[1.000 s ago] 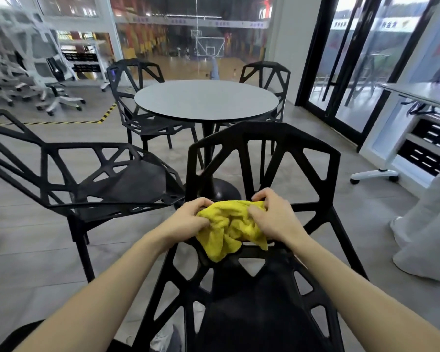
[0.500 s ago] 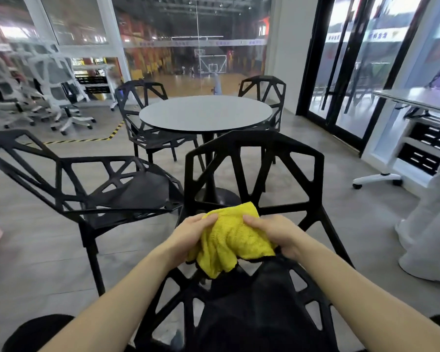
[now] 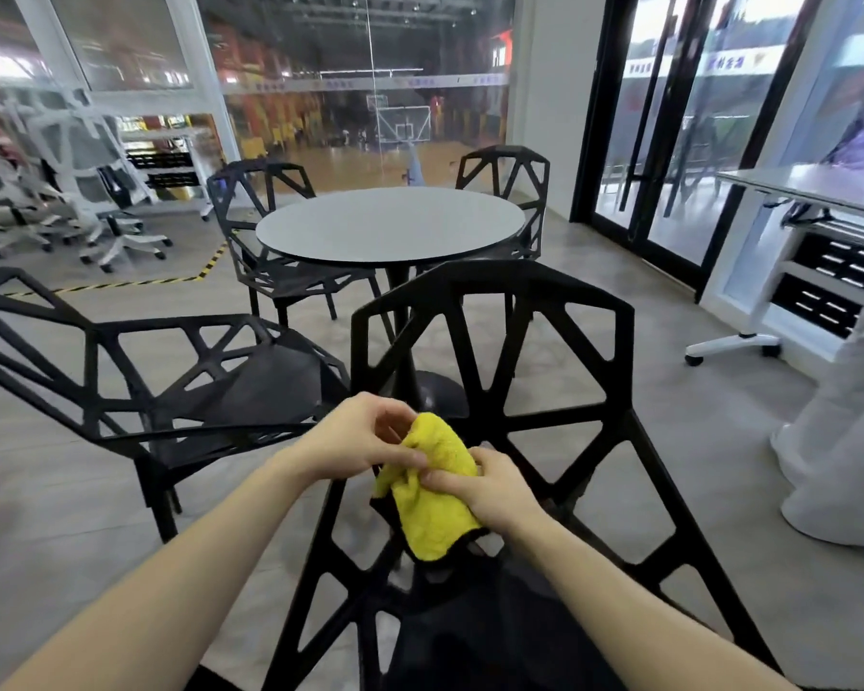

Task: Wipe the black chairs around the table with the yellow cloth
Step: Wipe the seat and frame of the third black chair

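- Both hands pinch the yellow cloth [image 3: 432, 496]: the left hand [image 3: 365, 441] with fingers curled on its top edge, the right hand [image 3: 490, 486] clamped on its side.
- The cloth is nubby, crumpled and dark-edged, and hangs in front of the nearest black chair [image 3: 490, 311].
- Four angular lattice chairs ring one round grey table [image 3: 390, 224].

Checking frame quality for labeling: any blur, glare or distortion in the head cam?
Head view: strong wide-angle bending at the edges; white office chairs at left smeared; glass doors at right washed out by daylight; yellow cloth, both hands and nearest black chair sharp and evenly lit.
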Demonstrator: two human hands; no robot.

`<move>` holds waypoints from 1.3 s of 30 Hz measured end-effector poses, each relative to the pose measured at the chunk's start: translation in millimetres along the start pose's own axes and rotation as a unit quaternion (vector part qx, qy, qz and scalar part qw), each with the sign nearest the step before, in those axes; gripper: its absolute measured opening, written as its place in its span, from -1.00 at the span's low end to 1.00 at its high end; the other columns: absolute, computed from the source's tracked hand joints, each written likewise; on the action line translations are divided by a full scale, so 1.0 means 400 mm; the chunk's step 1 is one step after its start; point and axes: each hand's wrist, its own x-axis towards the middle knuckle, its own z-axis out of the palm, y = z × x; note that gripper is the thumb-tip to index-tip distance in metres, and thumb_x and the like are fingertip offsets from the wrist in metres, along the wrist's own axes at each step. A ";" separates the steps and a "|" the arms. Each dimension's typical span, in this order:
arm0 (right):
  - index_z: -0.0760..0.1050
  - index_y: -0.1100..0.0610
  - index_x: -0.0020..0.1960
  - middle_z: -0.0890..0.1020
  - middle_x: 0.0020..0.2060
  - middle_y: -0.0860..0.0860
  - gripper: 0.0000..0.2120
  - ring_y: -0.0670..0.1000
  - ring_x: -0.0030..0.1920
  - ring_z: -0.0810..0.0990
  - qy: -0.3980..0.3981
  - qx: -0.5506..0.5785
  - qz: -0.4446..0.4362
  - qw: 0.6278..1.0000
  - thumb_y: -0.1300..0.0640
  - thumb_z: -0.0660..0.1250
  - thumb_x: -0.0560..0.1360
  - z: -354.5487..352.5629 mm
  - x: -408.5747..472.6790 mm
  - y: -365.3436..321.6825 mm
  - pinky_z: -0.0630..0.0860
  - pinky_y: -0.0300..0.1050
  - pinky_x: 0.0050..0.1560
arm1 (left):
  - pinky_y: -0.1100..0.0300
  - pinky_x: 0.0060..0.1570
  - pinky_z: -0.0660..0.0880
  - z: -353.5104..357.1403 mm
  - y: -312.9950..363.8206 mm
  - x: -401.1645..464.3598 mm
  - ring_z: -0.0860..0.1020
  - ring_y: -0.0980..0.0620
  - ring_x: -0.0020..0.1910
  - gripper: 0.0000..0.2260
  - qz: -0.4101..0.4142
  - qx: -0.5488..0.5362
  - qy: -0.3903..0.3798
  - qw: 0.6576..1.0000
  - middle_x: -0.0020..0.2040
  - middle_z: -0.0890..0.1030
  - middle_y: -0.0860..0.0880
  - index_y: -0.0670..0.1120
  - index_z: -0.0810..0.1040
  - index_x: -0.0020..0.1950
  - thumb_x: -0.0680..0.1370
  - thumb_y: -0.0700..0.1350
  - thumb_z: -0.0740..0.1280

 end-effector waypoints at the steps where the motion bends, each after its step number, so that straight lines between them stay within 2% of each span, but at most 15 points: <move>1: 0.58 0.10 0.11 0.73 -0.03 0.03 -0.49 0.03 -0.04 0.74 0.033 0.000 0.024 0.999 -0.12 0.69 0.32 0.004 0.020 -0.009 0.69 0.05 0.00 | -0.06 0.17 0.67 -0.014 -0.030 0.009 0.72 0.06 0.05 -0.70 -0.007 0.060 0.056 0.997 0.03 0.76 0.07 0.10 0.72 0.18 0.49 0.07 0.64; 5: 0.47 0.06 0.25 0.62 0.14 0.06 -0.50 0.10 0.12 0.63 0.176 0.033 -0.014 0.984 -0.16 0.52 0.46 -0.051 0.149 -0.151 0.60 0.15 0.23 | -0.03 0.35 0.52 -0.022 -0.185 0.045 0.53 0.03 0.28 -0.60 -0.038 0.172 0.339 0.924 0.25 0.53 0.05 0.06 0.48 0.50 0.69 0.15 0.34; 7: 0.45 0.05 0.34 0.54 0.25 0.09 -0.53 0.16 0.16 0.58 0.289 -0.045 -0.138 0.946 -0.09 0.46 0.51 -0.090 0.220 -0.258 0.55 0.11 0.24 | -0.04 0.48 0.41 0.013 -0.242 0.068 0.50 -0.04 0.39 -0.56 -0.090 0.039 0.323 0.941 0.34 0.52 -0.01 0.04 0.34 0.63 0.77 0.13 0.17; 10: 0.45 0.06 0.44 0.43 0.40 0.11 -0.51 0.18 0.28 0.55 0.400 -0.208 -0.326 0.831 -0.03 0.43 0.55 -0.114 0.323 -0.358 0.57 0.08 0.21 | 0.00 0.40 0.51 0.087 -0.302 0.090 0.63 -0.13 0.37 -0.60 -0.149 -0.100 0.268 0.947 0.47 0.57 0.02 0.35 0.27 0.64 0.78 0.20 0.03; 13: 0.47 0.07 0.52 0.47 0.47 0.11 -0.49 0.21 0.39 0.47 0.380 -0.244 -0.399 0.798 0.03 0.41 0.60 -0.031 0.421 -0.319 0.52 0.13 0.35 | -0.13 -0.23 0.73 0.104 -0.333 0.098 0.77 -0.13 -0.06 -0.64 -0.161 -0.173 0.265 0.935 0.27 0.62 0.13 0.44 0.30 0.57 0.76 0.26 0.06; 16: 0.51 0.13 0.52 0.48 0.45 0.22 -0.50 0.26 0.37 0.49 0.284 -0.247 -0.499 0.780 0.16 0.43 0.59 0.122 0.417 -0.219 0.44 0.12 0.46 | -0.19 -0.31 0.72 0.102 -0.330 0.091 0.77 -0.16 -0.14 -0.63 -0.160 -0.190 0.277 0.928 0.10 0.61 0.16 0.42 0.32 0.58 0.76 0.26 0.09; 19: 0.56 0.10 0.46 0.54 0.38 0.20 -0.54 0.25 0.27 0.56 0.181 -0.299 -0.592 0.726 0.23 0.41 0.56 0.068 0.406 -0.209 0.55 0.14 0.32 | -0.18 -0.33 0.71 0.104 -0.322 0.084 0.77 -0.10 -0.03 -0.72 -0.153 -0.221 0.288 0.919 0.13 0.66 0.06 0.56 0.44 0.32 0.79 0.16 0.09; 21: 0.50 0.07 0.48 0.55 0.35 0.16 -0.49 0.22 0.23 0.57 0.248 -0.295 -0.562 0.732 0.25 0.35 0.53 -0.033 0.432 -0.264 0.57 0.19 0.23 | -0.14 -0.35 0.70 0.108 -0.323 0.084 0.77 -0.08 -0.01 -0.67 -0.155 -0.220 0.286 0.920 0.12 0.70 0.01 0.58 0.47 0.25 0.80 0.11 0.07; 24: 0.35 0.04 0.63 0.50 0.42 0.09 -0.36 0.14 0.29 0.54 0.393 -0.226 -0.436 0.777 0.23 0.28 0.55 -0.046 0.430 -0.274 0.58 0.15 0.22 | -0.09 -0.36 0.69 0.109 -0.321 0.088 0.77 -0.05 -0.02 -0.70 -0.151 -0.217 0.289 0.920 0.12 0.70 0.01 0.37 0.49 0.43 0.80 0.09 0.07; 28: 0.41 0.17 0.60 0.44 0.48 0.23 -0.41 0.24 0.43 0.48 0.165 -0.297 -0.500 0.797 0.35 0.32 0.57 0.169 0.324 -0.053 0.51 0.20 0.40 | -0.16 -0.36 0.69 0.110 -0.330 0.083 0.78 -0.11 0.00 -0.75 -0.148 -0.264 0.291 0.908 0.24 0.67 -0.09 0.33 0.53 0.36 0.79 0.12 0.12; 30: 0.45 0.16 0.57 0.48 0.41 0.19 -0.43 0.17 0.38 0.53 0.133 -0.272 -0.521 0.798 0.35 0.32 0.57 0.136 0.311 -0.060 0.56 0.13 0.34 | -0.20 -0.34 0.69 0.110 -0.332 0.082 0.78 -0.12 0.00 -0.74 -0.147 -0.271 0.292 0.905 0.25 0.67 -0.11 0.37 0.58 0.20 0.78 0.10 0.12; 33: 0.42 0.09 0.59 0.53 0.29 0.13 -0.39 0.04 0.28 0.55 0.333 -0.160 -0.476 0.798 0.36 0.31 0.56 0.024 0.348 -0.196 0.58 -0.09 0.27 | -0.16 -0.32 0.69 0.109 -0.329 0.089 0.79 -0.11 -0.01 -0.70 -0.159 -0.277 0.288 0.903 0.23 0.68 -0.10 0.26 0.61 0.17 0.76 0.06 0.08; 35: 0.41 0.04 0.60 0.50 0.35 0.14 -0.39 0.09 0.36 0.53 0.423 -0.128 -0.416 0.795 0.31 0.28 0.57 0.034 0.363 -0.232 0.58 0.05 0.33 | -0.11 -0.34 0.67 0.109 -0.331 0.092 0.79 -0.12 -0.02 -0.68 -0.162 -0.285 0.287 0.900 0.22 0.69 -0.10 0.20 0.62 0.20 0.76 0.03 0.06; 36: 0.41 0.03 0.60 0.46 0.41 0.17 -0.39 0.15 0.42 0.50 0.402 -0.154 -0.409 0.805 0.30 0.28 0.57 0.076 0.360 -0.208 0.54 0.15 0.37 | -0.10 -0.36 0.67 0.109 -0.331 0.091 0.79 -0.12 -0.03 -0.68 -0.162 -0.288 0.290 0.898 0.22 0.69 -0.09 0.18 0.62 0.21 0.76 0.01 0.06; 39: 0.42 0.03 0.61 0.38 0.49 0.19 -0.43 0.19 0.47 0.45 0.182 -0.257 -0.469 0.825 0.30 0.34 0.63 0.194 0.293 -0.084 0.51 0.18 0.40 | -0.11 -0.38 0.67 0.107 -0.332 0.089 0.79 -0.15 -0.04 -0.67 -0.157 -0.298 0.293 0.895 0.22 0.70 -0.10 0.20 0.64 0.23 0.75 0.00 0.08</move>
